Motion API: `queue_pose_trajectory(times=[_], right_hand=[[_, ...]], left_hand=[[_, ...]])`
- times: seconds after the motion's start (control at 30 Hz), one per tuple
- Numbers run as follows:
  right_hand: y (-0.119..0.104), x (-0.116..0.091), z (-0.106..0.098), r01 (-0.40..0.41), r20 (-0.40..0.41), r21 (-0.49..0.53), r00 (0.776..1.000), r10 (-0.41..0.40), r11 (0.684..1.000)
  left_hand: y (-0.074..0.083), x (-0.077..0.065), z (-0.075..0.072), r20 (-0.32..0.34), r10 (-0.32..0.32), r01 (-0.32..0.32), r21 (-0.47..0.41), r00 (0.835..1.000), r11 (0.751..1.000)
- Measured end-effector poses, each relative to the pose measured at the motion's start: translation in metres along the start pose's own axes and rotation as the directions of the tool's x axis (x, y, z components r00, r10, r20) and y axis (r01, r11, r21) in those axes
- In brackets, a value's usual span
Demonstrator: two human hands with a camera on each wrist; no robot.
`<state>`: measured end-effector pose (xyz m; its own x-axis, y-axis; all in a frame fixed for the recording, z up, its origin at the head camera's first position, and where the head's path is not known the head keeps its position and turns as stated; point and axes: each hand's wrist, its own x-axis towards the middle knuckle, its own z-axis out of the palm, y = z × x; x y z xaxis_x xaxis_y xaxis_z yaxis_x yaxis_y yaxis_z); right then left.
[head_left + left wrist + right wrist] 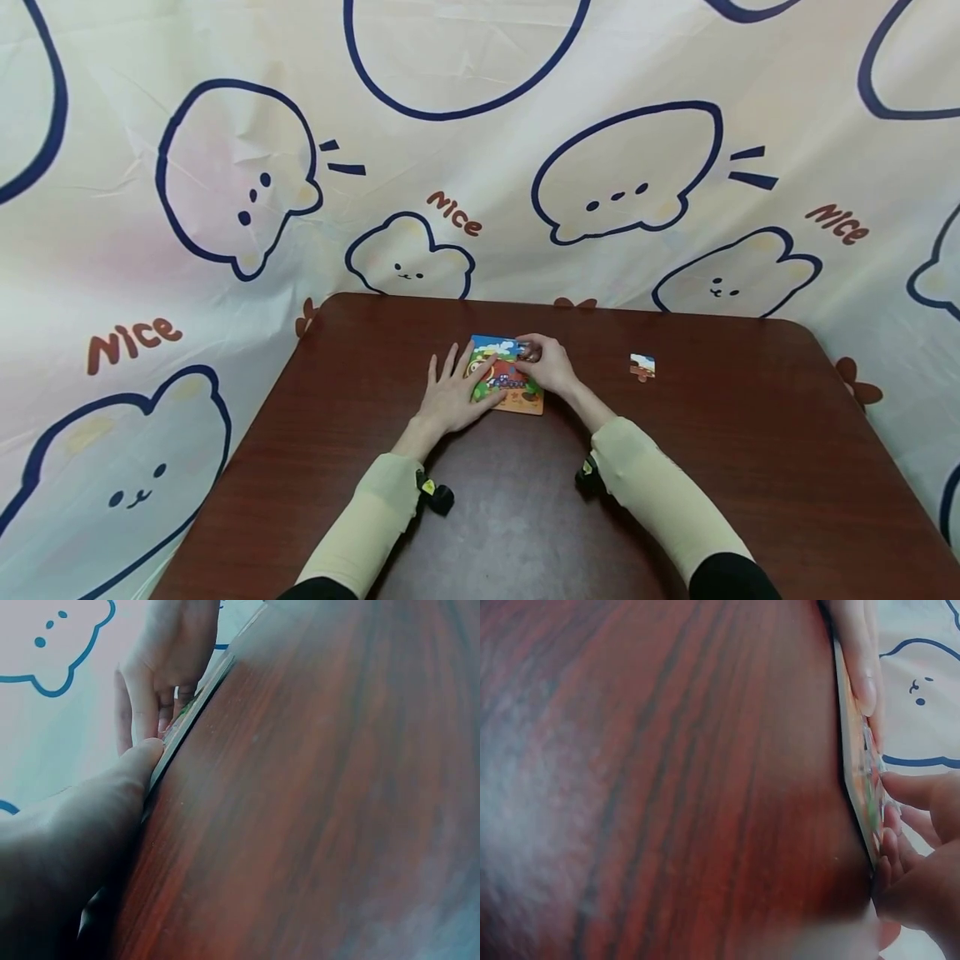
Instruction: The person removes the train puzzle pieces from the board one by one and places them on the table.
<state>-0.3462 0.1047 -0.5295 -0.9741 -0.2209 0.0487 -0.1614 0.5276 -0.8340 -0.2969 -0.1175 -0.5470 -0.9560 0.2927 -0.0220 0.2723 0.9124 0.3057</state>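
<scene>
site: indoor tabletop booth, by appearance; dark wood-grain table (pixel 750 433) against creased, cartoon-printed cloth (pixel 495 167). room type unclear.

Blue, red and orange puzzle (pixel 510 377), brown wood-grained table (pixel 510 508), cream navy-outlined backdrop (pixel 435 158)

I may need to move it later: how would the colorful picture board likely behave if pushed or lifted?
The picture board would probably be stiff: its edge looks straight in the left wrist view. It seems thin, so likely light. Lying flat on the table, it should slide rather than roll or tip.
</scene>
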Motion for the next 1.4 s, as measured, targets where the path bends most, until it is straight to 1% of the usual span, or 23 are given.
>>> queue_pose_trajectory(times=[0.2, 0.37, 0.5, 0.73, 0.97, 1.13, 1.23, 1.4], right_hand=[[0.002, -0.003, 0.002, 0.008, -0.006, 0.032, 1.0, -0.008, 0.999], [0.008, 0.0, 0.005, 0.037, -0.037, 0.034, 0.999, -0.036, 0.999], [0.012, 0.002, 0.006, 0.044, -0.061, 0.038, 0.997, -0.042, 0.998], [0.013, 0.002, 0.006, 0.038, -0.077, 0.068, 0.996, -0.033, 0.997], [0.014, 0.002, 0.008, 0.061, -0.095, 0.068, 0.994, -0.054, 0.996], [0.013, 0.002, 0.009, 0.073, -0.107, 0.068, 0.992, -0.066, 0.995], [0.012, 0.002, 0.009, 0.069, -0.114, 0.071, 0.992, -0.06, 0.995], [0.012, 0.001, 0.003, 0.064, -0.107, 0.11, 0.993, -0.052, 0.992]], left_hand=[[0.002, -0.001, -0.001, -0.002, 0.002, -0.002, 0.008, 1.0, 1.0], [0.002, -0.001, -0.002, 0.007, 0.001, -0.002, 0.011, 1.0, 1.0], [0.002, 0.0, -0.003, 0.008, 0.005, -0.005, 0.004, 1.0, 1.0], [0.002, 0.0, -0.004, 0.009, 0.008, -0.008, -0.003, 1.0, 1.0], [0.0, -0.001, -0.002, 0.015, 0.017, -0.017, -0.019, 1.0, 1.0], [0.0, -0.001, -0.003, 0.017, 0.013, -0.013, -0.002, 1.0, 1.0], [0.0, -0.001, -0.002, 0.018, 0.004, -0.004, -0.005, 1.0, 1.0], [0.0, -0.001, 0.0, 0.008, -0.002, 0.002, -0.024, 1.0, 1.0]])
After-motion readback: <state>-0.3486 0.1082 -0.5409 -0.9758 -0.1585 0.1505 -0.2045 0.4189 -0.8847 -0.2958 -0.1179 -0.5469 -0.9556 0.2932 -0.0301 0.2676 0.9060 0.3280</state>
